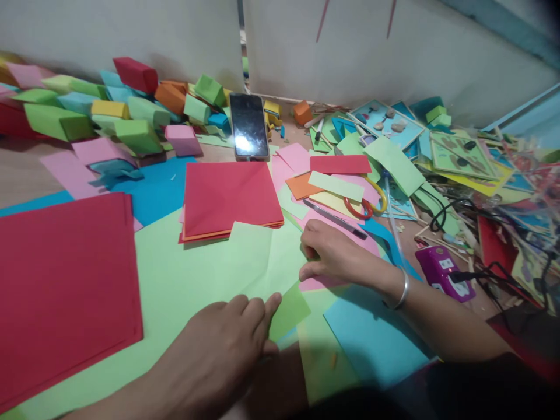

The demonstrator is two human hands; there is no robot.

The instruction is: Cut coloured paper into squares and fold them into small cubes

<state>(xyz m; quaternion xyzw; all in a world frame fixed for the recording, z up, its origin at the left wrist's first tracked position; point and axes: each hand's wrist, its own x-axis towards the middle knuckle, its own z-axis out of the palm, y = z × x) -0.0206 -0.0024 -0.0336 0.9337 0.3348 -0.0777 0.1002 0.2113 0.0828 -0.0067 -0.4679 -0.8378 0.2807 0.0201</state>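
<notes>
Head view: we have a pale green sheet point(256, 259), matte, lightly creased, one corner lapping the front of the smaller red-topped stack point(231, 195). It lies between our hands. Our left hand point(225, 332) is at its lower edge, index finger out, thumb apart from it. Our right hand point(328, 251) is at its right edge, fingers curled; we can't tell if they pinch the paper. Folded paper boxes point(137, 131), multicolored, are heaped at back left, beside the phone point(249, 127); we can't tell what's inside them. Scissors point(365, 204) lie beyond our right hand.
</notes>
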